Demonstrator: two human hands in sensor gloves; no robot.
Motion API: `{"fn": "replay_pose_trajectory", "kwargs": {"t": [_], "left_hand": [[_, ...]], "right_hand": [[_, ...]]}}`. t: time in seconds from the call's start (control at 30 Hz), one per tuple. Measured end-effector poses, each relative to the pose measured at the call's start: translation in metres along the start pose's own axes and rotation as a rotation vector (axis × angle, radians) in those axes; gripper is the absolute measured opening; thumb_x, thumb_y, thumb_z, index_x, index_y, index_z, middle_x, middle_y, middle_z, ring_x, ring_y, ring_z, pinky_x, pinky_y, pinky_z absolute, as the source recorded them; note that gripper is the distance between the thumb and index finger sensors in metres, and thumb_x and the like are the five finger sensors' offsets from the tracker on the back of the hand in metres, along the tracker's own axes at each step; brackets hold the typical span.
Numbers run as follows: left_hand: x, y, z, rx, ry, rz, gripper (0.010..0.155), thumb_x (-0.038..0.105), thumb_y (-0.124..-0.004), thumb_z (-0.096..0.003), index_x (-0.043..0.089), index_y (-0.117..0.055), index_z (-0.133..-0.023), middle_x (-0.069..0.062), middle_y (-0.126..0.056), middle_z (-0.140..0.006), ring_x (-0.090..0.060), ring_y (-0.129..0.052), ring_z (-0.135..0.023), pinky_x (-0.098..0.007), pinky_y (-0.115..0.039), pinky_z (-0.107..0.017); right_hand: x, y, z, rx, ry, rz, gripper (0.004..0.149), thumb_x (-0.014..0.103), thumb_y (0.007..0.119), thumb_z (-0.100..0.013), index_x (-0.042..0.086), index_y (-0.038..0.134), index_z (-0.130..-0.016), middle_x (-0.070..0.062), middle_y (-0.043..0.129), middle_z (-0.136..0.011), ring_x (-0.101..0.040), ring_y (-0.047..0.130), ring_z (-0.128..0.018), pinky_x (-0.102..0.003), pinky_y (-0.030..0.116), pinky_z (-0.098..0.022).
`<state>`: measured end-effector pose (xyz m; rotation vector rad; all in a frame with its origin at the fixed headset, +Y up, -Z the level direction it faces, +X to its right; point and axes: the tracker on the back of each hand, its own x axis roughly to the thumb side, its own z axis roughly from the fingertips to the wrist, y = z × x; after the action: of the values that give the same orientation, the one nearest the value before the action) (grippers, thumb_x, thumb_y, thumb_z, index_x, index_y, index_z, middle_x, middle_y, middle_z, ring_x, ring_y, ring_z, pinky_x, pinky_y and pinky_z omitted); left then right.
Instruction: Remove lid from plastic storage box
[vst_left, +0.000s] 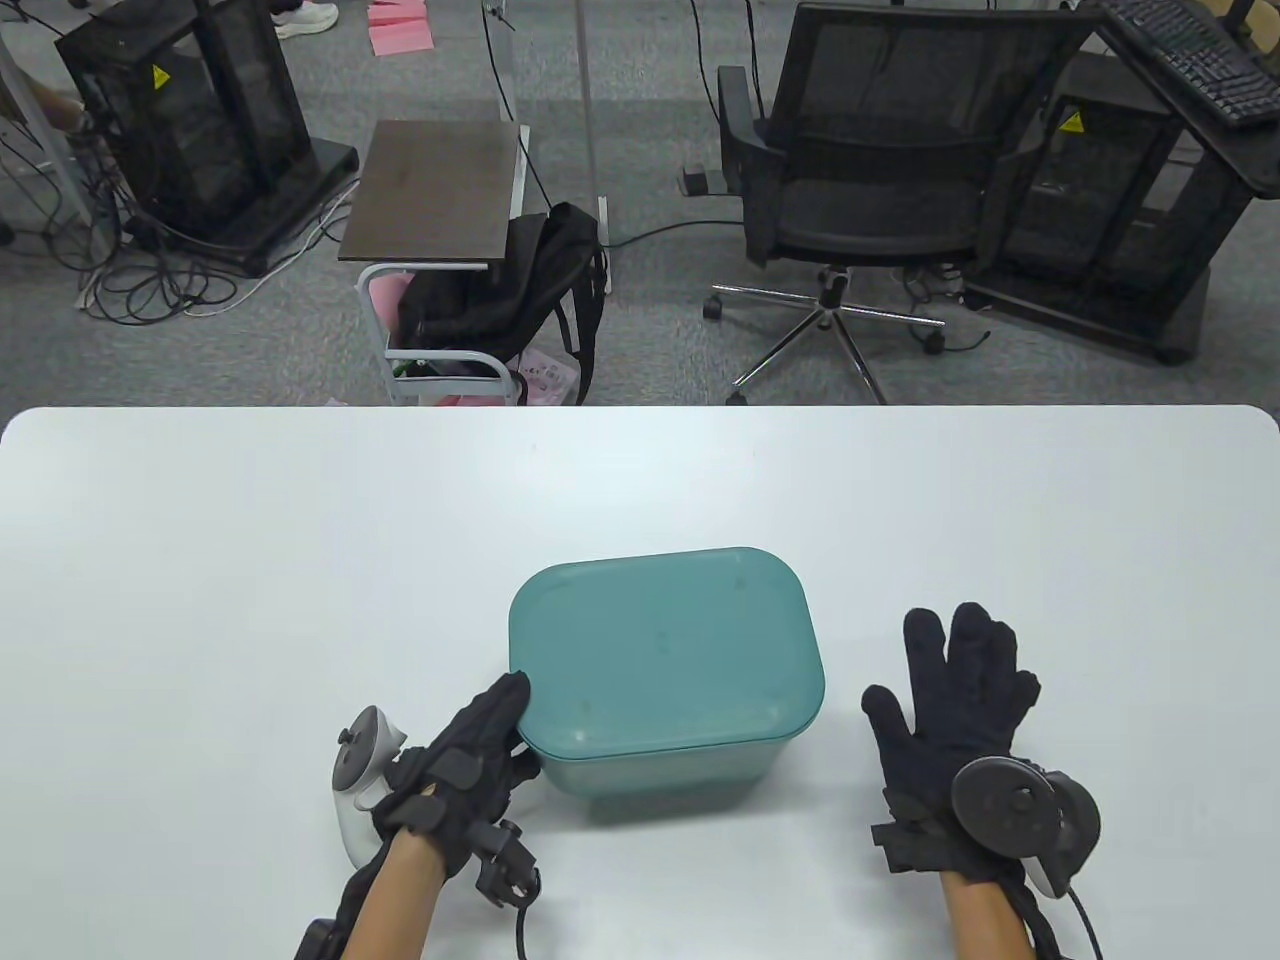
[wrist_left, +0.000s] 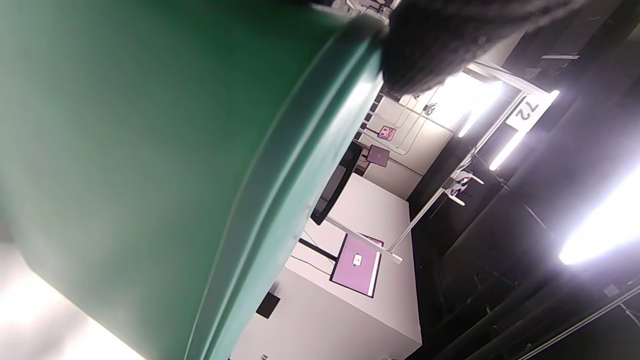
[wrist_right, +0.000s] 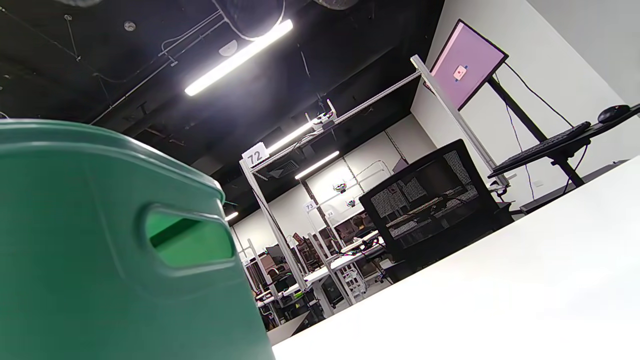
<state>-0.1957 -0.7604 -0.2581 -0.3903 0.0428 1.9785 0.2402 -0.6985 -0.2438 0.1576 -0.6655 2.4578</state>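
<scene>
A teal plastic storage box (vst_left: 660, 775) stands on the white table (vst_left: 200, 560) with its teal lid (vst_left: 660, 650) on top. My left hand (vst_left: 470, 760) is at the box's near left corner, with a fingertip (vst_left: 510, 695) touching the lid's edge. In the left wrist view the box wall (wrist_left: 150, 165) fills the frame and a gloved fingertip (wrist_left: 435, 45) sits at the lid's rim (wrist_left: 280, 175). My right hand (vst_left: 955, 700) lies flat and open on the table, to the right of the box and apart from it. The right wrist view shows the box's side (wrist_right: 75, 260) with a handle recess (wrist_right: 190, 242).
The table's far edge (vst_left: 640, 408) runs across the middle of the table view. Beyond it stand a black office chair (vst_left: 870, 190), a small side table (vst_left: 435, 195) with a black backpack (vst_left: 510, 290), and dark equipment cabinets (vst_left: 190, 120).
</scene>
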Motion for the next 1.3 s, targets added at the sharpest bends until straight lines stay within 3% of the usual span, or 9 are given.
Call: {"fn": "replay_pose_trajectory", "kwargs": {"t": [0.63, 0.77, 0.83, 1.03, 1.1, 1.3], "left_hand": [[-0.019, 0.008, -0.010, -0.012, 0.024, 0.002, 0.069, 0.060, -0.065, -0.0594, 0.003, -0.062, -0.098, -0.030, -0.015, -0.113, -0.058, -0.019, -0.097, -0.071, -0.033, -0.062], [-0.025, 0.010, -0.011, -0.009, 0.013, 0.046, 0.071, 0.063, -0.054, -0.0600, 0.005, -0.062, -0.100, -0.029, -0.015, -0.114, -0.058, -0.017, -0.097, -0.070, -0.031, -0.063], [-0.029, 0.012, -0.012, -0.003, 0.021, 0.089, 0.067, 0.058, -0.051, -0.0604, 0.006, -0.065, -0.099, -0.029, -0.015, -0.114, -0.057, -0.016, -0.097, -0.070, -0.029, -0.063], [-0.035, 0.017, -0.016, -0.005, 0.046, 0.156, 0.057, 0.051, -0.051, -0.0613, 0.010, -0.072, -0.095, -0.027, -0.014, -0.114, -0.056, -0.013, -0.097, -0.069, -0.026, -0.064], [-0.036, 0.017, -0.017, -0.019, 0.058, 0.153, 0.054, 0.050, -0.053, -0.0617, 0.012, -0.072, -0.095, -0.026, -0.013, -0.114, -0.055, -0.010, -0.097, -0.069, -0.026, -0.065], [-0.036, 0.015, -0.017, -0.033, 0.079, 0.145, 0.049, 0.049, -0.057, -0.0621, 0.014, -0.071, -0.093, -0.026, -0.010, -0.113, -0.054, -0.009, -0.097, -0.068, -0.025, -0.065]], "right_hand": [[0.000, 0.002, 0.001, 0.018, 0.007, -0.005, 0.078, 0.073, 0.043, -0.057, 0.023, 0.038, -0.117, -0.020, 0.023, -0.120, -0.052, 0.021, -0.105, -0.077, 0.022, -0.062], [0.005, 0.002, 0.001, 0.032, -0.003, 0.002, 0.078, 0.073, 0.044, -0.057, 0.023, 0.038, -0.117, -0.020, 0.023, -0.120, -0.052, 0.021, -0.105, -0.077, 0.022, -0.062], [0.014, -0.001, 0.002, 0.038, -0.024, 0.007, 0.078, 0.073, 0.044, -0.057, 0.023, 0.038, -0.117, -0.020, 0.022, -0.120, -0.052, 0.020, -0.105, -0.077, 0.022, -0.062], [0.084, 0.002, 0.005, 0.133, -0.190, 0.056, 0.078, 0.072, 0.052, -0.059, 0.022, 0.039, -0.117, -0.021, 0.024, -0.121, -0.052, 0.023, -0.105, -0.078, 0.022, -0.062], [0.125, 0.016, 0.007, 0.253, -0.266, 0.110, 0.078, 0.072, 0.055, -0.059, 0.022, 0.038, -0.118, -0.020, 0.026, -0.122, -0.052, 0.026, -0.106, -0.078, 0.024, -0.063], [0.209, 0.071, 0.012, 0.459, -0.395, 0.217, 0.081, 0.070, 0.063, -0.057, 0.023, 0.035, -0.118, -0.018, 0.026, -0.122, -0.051, 0.028, -0.107, -0.078, 0.030, -0.066]]}}
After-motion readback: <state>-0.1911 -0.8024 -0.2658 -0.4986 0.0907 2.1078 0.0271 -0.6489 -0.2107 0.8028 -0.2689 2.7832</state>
